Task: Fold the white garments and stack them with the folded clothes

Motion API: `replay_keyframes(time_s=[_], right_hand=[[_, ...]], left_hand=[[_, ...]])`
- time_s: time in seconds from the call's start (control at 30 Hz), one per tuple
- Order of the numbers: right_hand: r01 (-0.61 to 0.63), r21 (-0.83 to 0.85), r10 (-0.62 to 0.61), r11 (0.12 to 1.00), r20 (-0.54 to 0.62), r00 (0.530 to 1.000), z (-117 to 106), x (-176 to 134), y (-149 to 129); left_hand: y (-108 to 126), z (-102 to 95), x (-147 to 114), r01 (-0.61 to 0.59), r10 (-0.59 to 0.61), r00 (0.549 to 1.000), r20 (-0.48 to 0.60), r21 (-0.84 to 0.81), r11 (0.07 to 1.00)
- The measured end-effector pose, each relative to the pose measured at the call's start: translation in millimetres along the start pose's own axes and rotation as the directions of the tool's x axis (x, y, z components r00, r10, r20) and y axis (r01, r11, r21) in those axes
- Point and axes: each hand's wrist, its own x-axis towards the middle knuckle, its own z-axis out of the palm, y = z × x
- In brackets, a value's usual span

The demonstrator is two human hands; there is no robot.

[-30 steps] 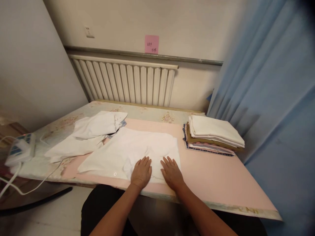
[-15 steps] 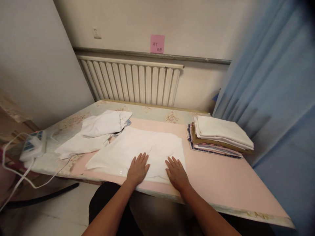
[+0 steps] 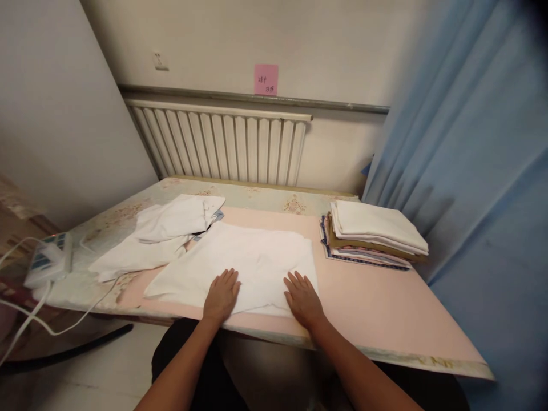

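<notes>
Left hand (image 3: 221, 298), right hand (image 3: 303, 299) flat on white cloth (image 3: 252, 245), fingers slightly spread, gripping nothing; best press creases (image 3: 261, 260) toward 12 o'clock

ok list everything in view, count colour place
cloth: 1, white, spread at centre
rumpled heap: 1, mostly white, left
folded stack: 1, white top, brown below, right
sheet: 1, pink, under cloth
table: 1, pale floral cover, centre
power strip: 1, white-blue, far left
cables: several, white, far left
radiator: 1, cream, behind table
pipe: 1, grey, above radiator
note: 1, pink, above pipe
socket: 1, white, upper left
wall: 1, cream, behind radiator
panel: 1, grey, upper left
curtain: 1, blue, right
left hand: 1, bare, on cloth
right hand: 1, bare, on cloth
legs: 2, black-clothed, lower edge
</notes>
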Motion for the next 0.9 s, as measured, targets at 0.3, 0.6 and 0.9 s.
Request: replay_keyframes(time_s=[0.3,0.6,0.9], right_hand=[[0.063,0.128,-0.08,0.99,0.125,0.989,-13,-22,19],[0.1,0.092,-0.105,0.991,0.044,0.994,-13,-58,31],[0.058,-0.105,-0.058,0.993,0.003,0.998,1,-51,24]], left_hand=[[-15,6.7,2,0.026,-0.032,0.999,-0.027,-0.199,0.98],[-13,5.4,1,0.012,-0.02,0.999,-0.043,-0.175,0.985],[-12,5.1,1,0.002,-0.01,0.999,-0.042,-0.181,0.983]])
